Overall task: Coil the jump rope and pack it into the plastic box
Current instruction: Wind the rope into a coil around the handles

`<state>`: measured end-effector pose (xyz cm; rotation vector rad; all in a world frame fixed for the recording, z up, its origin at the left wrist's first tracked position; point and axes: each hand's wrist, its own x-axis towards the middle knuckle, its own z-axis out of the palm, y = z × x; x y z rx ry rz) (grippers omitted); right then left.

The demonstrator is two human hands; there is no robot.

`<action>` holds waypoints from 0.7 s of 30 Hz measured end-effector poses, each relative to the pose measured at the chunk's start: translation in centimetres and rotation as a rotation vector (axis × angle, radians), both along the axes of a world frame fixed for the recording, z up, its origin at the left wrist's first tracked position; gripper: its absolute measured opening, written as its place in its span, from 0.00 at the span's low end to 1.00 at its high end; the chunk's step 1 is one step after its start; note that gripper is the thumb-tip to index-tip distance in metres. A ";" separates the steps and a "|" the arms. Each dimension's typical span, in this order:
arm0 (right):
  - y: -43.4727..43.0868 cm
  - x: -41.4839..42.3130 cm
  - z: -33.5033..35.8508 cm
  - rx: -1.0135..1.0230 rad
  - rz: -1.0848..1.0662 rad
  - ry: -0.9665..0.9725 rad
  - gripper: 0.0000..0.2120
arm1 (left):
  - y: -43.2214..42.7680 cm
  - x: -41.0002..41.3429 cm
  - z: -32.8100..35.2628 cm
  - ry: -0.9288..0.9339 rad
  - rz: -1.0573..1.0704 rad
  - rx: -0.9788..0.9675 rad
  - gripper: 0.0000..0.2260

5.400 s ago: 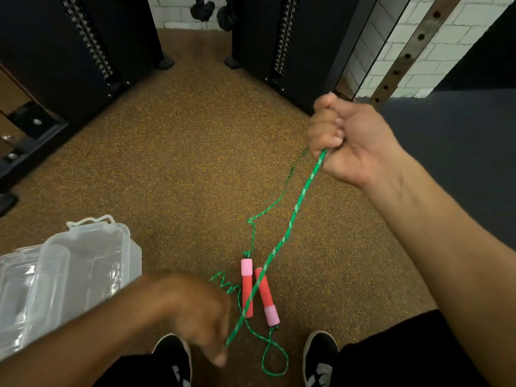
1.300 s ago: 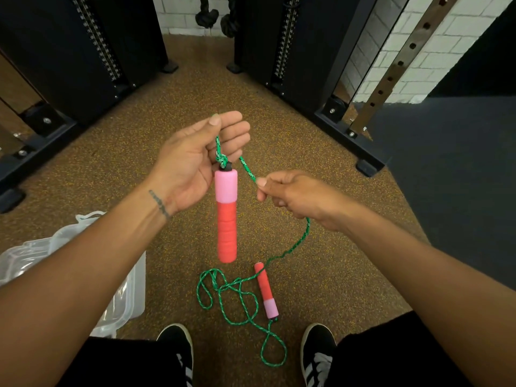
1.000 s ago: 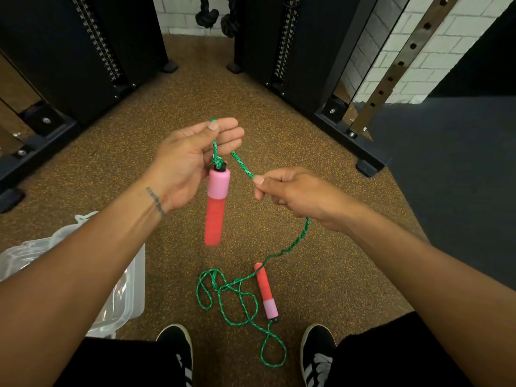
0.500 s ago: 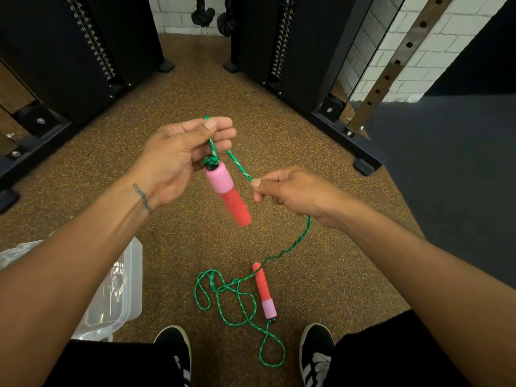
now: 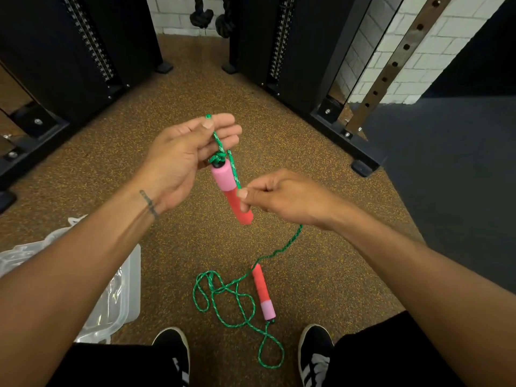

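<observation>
Handle [image 5: 231, 191] now tilted twd R.

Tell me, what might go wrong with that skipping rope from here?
The green rope lies in crossed loops on the floor, so pulling it up could tighten a knot. The second handle lies between the shoes, so it might drag or catch. The left hand only pinches the cord above the dangling handle, so that could swing or slip.
</observation>
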<state>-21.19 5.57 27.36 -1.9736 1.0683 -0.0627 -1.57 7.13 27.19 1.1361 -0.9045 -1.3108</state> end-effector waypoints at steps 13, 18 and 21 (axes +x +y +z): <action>-0.7 -0.2 1.9 -0.105 0.077 -0.199 0.13 | 1.0 -1.6 -1.8 -0.327 -0.278 -0.025 0.12; -2.5 -1.5 1.7 -0.117 -0.140 -0.394 0.13 | 1.5 -2.8 -1.2 -0.065 -0.377 0.090 0.13; -2.5 -1.2 0.4 -0.056 -0.249 -0.486 0.12 | 1.7 -3.2 -0.6 0.030 -0.392 0.072 0.13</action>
